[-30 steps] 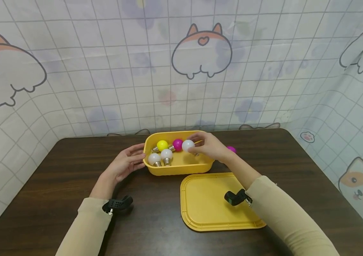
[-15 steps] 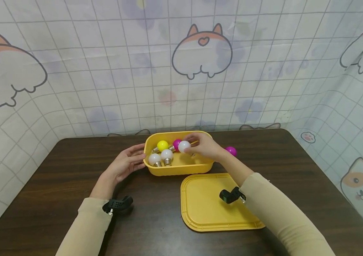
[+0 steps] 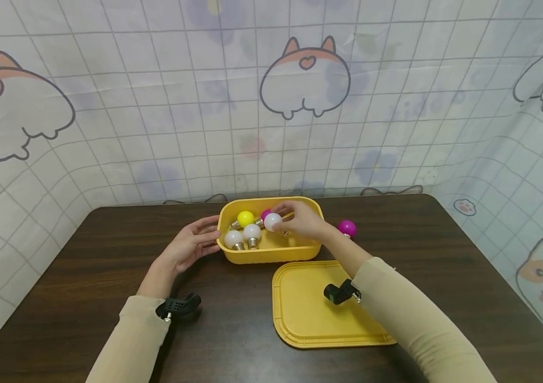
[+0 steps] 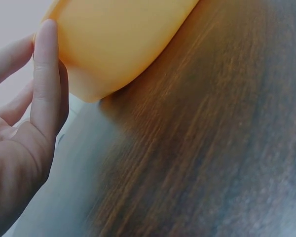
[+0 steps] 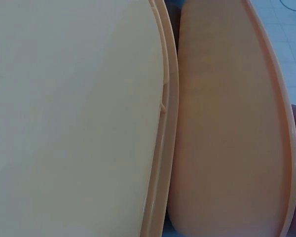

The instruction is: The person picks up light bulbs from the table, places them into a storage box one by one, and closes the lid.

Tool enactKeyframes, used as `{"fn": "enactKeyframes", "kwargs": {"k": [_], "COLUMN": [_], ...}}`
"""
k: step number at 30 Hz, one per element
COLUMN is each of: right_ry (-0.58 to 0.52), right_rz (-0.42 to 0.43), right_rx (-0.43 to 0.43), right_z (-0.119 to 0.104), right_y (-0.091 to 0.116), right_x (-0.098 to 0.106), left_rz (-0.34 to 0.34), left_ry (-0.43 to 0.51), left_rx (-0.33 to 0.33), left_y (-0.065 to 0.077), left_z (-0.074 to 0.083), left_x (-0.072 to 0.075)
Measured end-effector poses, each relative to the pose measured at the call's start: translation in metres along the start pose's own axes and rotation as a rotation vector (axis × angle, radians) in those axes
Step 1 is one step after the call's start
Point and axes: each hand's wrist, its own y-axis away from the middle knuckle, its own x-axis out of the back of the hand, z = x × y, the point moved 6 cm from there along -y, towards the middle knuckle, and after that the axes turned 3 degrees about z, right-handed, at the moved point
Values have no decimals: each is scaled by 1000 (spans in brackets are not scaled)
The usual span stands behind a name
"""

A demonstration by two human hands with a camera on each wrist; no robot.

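A yellow plastic box stands at the back of the table with light bulbs in it. My right hand reaches over its rim and pinches a white light bulb by the globe, metal base towards the right. At the box's left end, my left hand touches the outer wall with nearly straight fingers; the left wrist view shows its thumb against the wall. Inside lie two more white bulbs, a yellow bulb and a magenta bulb partly hidden behind the held one.
A flat yellow lid lies on the dark wooden table in front of the box, under my right forearm. Another magenta bulb is on the table right of the box. A patterned cloth hangs behind the table.
My right hand has moved a little left inside the box with the white bulb, covering more of the magenta one. The bulb on the table shows more fully. My left hand stays put.
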Motion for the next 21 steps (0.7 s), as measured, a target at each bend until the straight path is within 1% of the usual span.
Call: {"fn": "enactKeyframes", "kwargs": {"k": [8, 18, 21], "right_ry": [-23, -31, -29], "right_rz": [-14, -26, -36], "right_rx": [20, 11, 22], "right_z": [1, -1, -1], "right_y": [-7, -6, -8], "right_x": [-6, -9, -12], "left_rz": [10, 25, 13], "left_ry": [-1, 3, 8], "left_rx": [2, 9, 4], "left_y": [0, 0, 1], "left_z": [0, 0, 1], "left_x": [-2, -1, -2]}}
